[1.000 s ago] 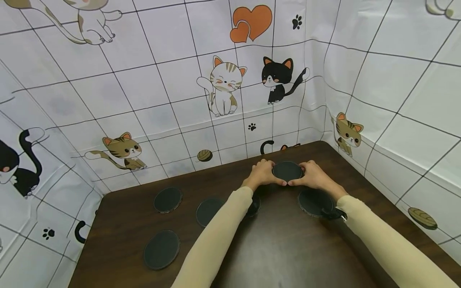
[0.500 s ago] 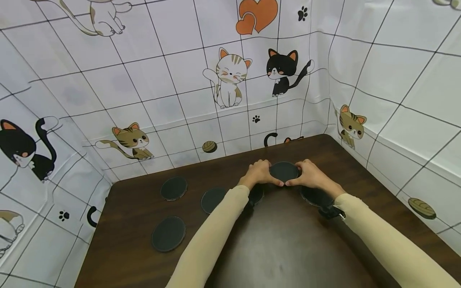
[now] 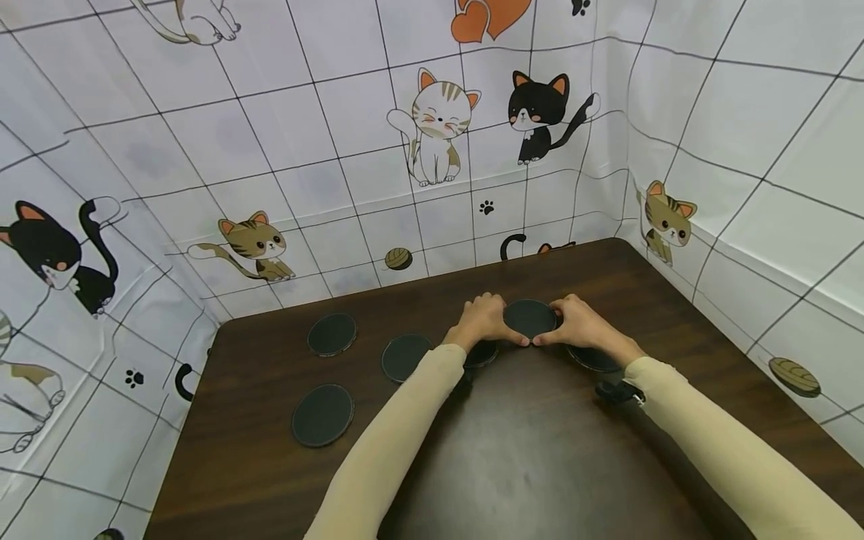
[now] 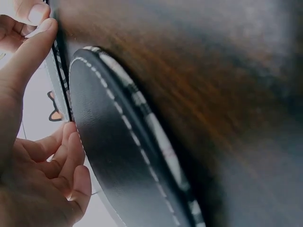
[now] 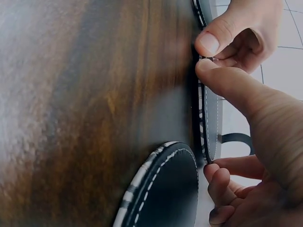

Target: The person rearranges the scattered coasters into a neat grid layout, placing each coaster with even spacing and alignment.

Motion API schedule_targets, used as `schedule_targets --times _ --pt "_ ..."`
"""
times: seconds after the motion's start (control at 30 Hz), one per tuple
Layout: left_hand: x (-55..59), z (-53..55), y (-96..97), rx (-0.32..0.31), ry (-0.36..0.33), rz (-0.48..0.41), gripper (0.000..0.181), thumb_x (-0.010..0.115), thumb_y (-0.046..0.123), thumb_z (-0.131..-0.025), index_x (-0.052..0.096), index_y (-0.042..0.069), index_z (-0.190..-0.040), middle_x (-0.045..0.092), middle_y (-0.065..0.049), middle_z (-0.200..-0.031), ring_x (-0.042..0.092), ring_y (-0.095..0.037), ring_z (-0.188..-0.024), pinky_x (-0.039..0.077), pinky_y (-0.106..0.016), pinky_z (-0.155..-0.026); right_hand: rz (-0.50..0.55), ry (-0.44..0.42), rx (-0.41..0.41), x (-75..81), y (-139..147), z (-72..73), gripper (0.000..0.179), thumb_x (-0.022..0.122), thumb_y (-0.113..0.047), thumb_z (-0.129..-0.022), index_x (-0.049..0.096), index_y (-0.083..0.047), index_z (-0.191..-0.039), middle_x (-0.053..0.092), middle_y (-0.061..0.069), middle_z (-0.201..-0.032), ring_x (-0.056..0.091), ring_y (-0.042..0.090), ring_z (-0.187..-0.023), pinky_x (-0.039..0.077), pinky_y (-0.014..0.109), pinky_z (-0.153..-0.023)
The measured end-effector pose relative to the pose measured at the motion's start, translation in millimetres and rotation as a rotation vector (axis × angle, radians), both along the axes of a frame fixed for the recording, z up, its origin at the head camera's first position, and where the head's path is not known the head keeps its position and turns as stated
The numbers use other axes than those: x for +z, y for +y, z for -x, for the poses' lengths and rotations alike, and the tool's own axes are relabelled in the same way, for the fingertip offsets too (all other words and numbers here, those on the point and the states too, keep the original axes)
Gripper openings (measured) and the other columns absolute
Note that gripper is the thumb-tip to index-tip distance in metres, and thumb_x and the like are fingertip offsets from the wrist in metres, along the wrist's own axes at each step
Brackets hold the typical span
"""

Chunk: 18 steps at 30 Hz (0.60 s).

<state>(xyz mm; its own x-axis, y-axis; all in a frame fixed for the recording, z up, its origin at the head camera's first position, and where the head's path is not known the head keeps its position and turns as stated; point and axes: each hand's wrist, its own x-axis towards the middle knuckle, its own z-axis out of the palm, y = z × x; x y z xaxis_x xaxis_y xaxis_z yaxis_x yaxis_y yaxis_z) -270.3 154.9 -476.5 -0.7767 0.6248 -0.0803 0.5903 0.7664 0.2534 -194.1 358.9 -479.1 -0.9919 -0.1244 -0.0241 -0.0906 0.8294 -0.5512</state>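
A round black coaster (image 3: 530, 319) with white stitching and a checked rim is near the table's far edge. My left hand (image 3: 482, 321) grips its left side, and my right hand (image 3: 583, 327) grips the right. Both thumbs meet at the near rim, as the right wrist view shows, while the other fingers (image 5: 211, 166) curl at the far side. Just in front of the hands lie two more coasters, one by the left wrist (image 3: 483, 354) and one under the right (image 3: 594, 358), each partly covered. The left wrist view shows a coaster (image 4: 118, 137) close below the left hand.
Several like coasters lie on the left of the dark wooden table (image 3: 236, 465): one at the back (image 3: 332, 334), one nearer (image 3: 323, 415), one by the left sleeve (image 3: 406, 358). Cat-printed white sheeting (image 3: 304, 150) stands behind and at both sides of the table.
Both hands have drawn the gripped coaster a little toward me and left, closer to the two coasters before it. The head view has tilted down somewhat. The other coasters have stayed in place.
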Motion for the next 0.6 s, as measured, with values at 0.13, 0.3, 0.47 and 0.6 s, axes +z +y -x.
schedule_targets --times 0.13,0.3,0.47,0.6 --pt "2.7 -1.6 0.4 0.001 0.033 0.041 0.095 0.064 0.079 -0.052 0.056 0.012 -0.119 0.052 -0.003 -0.106 0.049 -0.022 -0.097 0.035 -0.043 -0.087 -0.002 0.005 0.018 2.6 -1.3 0.5 0.093 0.080 -0.051 -0.064 0.049 0.012 -0.124 0.050 0.023 -0.112 0.050 0.031 -0.095 0.045 0.045 -0.077" --pt "2.5 -4.6 -1.0 0.012 0.052 0.067 0.093 0.063 0.080 -0.054 0.055 0.013 -0.118 0.050 -0.002 -0.107 0.047 -0.020 -0.097 0.035 -0.042 -0.086 -0.015 0.030 0.035 2.4 -3.4 -0.6 0.093 0.080 -0.049 -0.065 0.047 0.014 -0.124 0.049 0.024 -0.110 0.048 0.032 -0.096 0.043 0.046 -0.078" --pt "-0.6 -9.9 -4.3 -0.005 0.056 0.074 0.095 0.060 0.082 -0.054 0.054 0.013 -0.120 0.050 -0.003 -0.109 0.046 -0.021 -0.098 0.035 -0.042 -0.087 -0.043 -0.001 0.025 1.7 -6.1 -5.5 0.095 0.080 -0.052 -0.064 0.047 0.014 -0.125 0.048 0.021 -0.108 0.047 0.030 -0.093 0.043 0.044 -0.076" --pt "0.3 -11.1 -7.7 -0.002 0.066 0.062 0.095 0.060 0.082 -0.054 0.054 0.012 -0.119 0.049 -0.003 -0.108 0.046 -0.021 -0.097 0.035 -0.042 -0.085 -0.058 -0.004 0.018 3.8 -9.5 -4.7 0.095 0.080 -0.052 -0.063 0.048 0.012 -0.125 0.048 0.020 -0.106 0.047 0.028 -0.091 0.043 0.042 -0.074"
